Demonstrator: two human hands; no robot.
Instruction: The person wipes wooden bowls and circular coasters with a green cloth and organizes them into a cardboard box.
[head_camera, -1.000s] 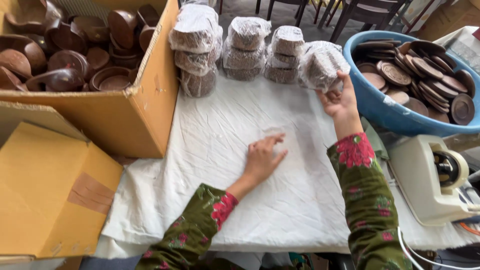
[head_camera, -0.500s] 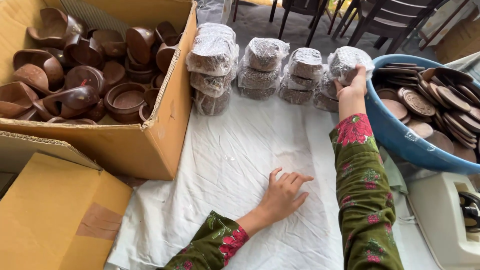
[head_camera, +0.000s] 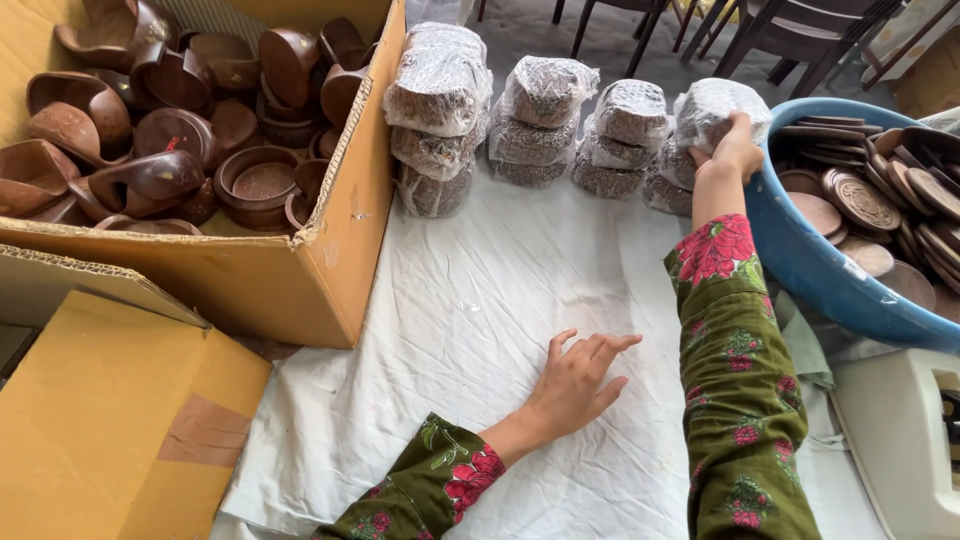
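**Wrapped bundle being set on the far row; stack stability is the concern**

Nearest the camera, the left hand lies flat on the white cloth, fingers spread and empty, bearing some weight as a prop. To the near left sits a closed cardboard box; to the near right, part of a pale machine housing at the cloth's edge.

Further out, the right arm in a green floral sleeve extends toward the back of the table. The right hand is closed over a plastic-wrapped bundle, which sits atop the rightmost stack in a row of similar wrapped bundles. That bundle is touching the stack beneath it and stands just beside the rim of the blue tub, which holds round brown discs.

At far left, a large open carton holds dark wooden bowls piled loosely.

Risks, as judged:
- The rightmost stack looks uneven; letting go off-centre could tip the top bundle toward the tub or off the back edge.
- The plastic wrap appears slick, so bundles may slide on one another.
- The leaning left hand could drag the loose cloth and disturb the row.
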